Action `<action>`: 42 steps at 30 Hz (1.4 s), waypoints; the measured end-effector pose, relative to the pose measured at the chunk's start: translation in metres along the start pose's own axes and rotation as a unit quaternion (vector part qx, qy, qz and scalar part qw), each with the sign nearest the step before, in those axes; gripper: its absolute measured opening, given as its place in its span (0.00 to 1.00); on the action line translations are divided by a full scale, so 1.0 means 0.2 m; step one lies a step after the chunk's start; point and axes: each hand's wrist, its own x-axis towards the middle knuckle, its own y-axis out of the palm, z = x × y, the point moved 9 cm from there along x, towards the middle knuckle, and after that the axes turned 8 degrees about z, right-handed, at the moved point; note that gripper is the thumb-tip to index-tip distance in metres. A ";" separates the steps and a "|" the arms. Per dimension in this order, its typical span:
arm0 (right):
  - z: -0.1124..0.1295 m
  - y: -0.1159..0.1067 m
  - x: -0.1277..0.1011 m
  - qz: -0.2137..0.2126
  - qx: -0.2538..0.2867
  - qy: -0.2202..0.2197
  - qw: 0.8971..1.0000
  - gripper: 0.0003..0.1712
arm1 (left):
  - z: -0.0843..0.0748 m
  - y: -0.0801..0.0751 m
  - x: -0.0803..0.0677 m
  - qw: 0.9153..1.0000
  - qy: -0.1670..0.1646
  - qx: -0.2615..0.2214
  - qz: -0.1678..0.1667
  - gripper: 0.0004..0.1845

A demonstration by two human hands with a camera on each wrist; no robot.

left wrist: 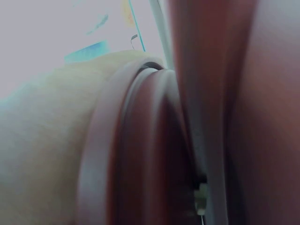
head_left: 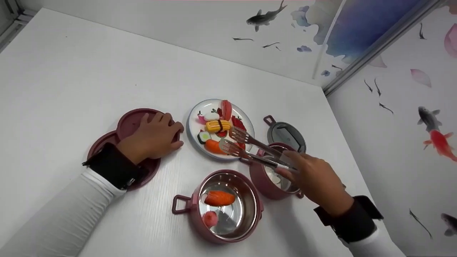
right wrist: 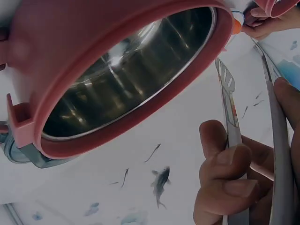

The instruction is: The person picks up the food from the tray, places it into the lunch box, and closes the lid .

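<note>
Picking up toy food point(head_left: 217, 125) seems under way: the right hand point(head_left: 314, 178) pinches parted tongs point(head_left: 265, 146), reaching over its front-left plate point(head_left: 192, 125) (left hand point(head_left: 157, 135) spread on a lid point(head_left: 129, 125)); squeezing should follow.

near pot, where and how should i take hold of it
Probably by the loop handle on the left of the pot, coming from the left: it juts out over bare table, with an opening to hook. Keep the pot level, as it stands uncovered with an orange piece and a pink piece inside.

Smaller pot point(head_left: 262, 180) — interior partly hidden behind tongs point(head_left: 264, 161), right hand point(head_left: 316, 178).
</note>
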 end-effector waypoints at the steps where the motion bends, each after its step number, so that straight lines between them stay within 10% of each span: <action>1: 0.01 0.01 0.01 0.007 -0.004 -0.006 1.000 0.27 | 0.00 0.00 0.00 1.000 0.000 -0.001 -0.002 0.23; 10: 0.08 0.08 0.14 0.048 -0.058 -0.034 0.997 0.25 | -0.01 0.02 0.01 1.000 -0.003 0.001 -0.002 0.23; 18: 0.05 0.13 0.19 0.118 -0.081 0.034 0.989 0.33 | -0.04 -0.02 0.01 1.000 -0.001 0.002 -0.004 0.24; 42: 0.08 0.13 0.13 0.002 -0.065 -0.031 0.997 0.19 | 0.01 0.02 0.01 1.000 -0.002 -0.006 -0.026 0.22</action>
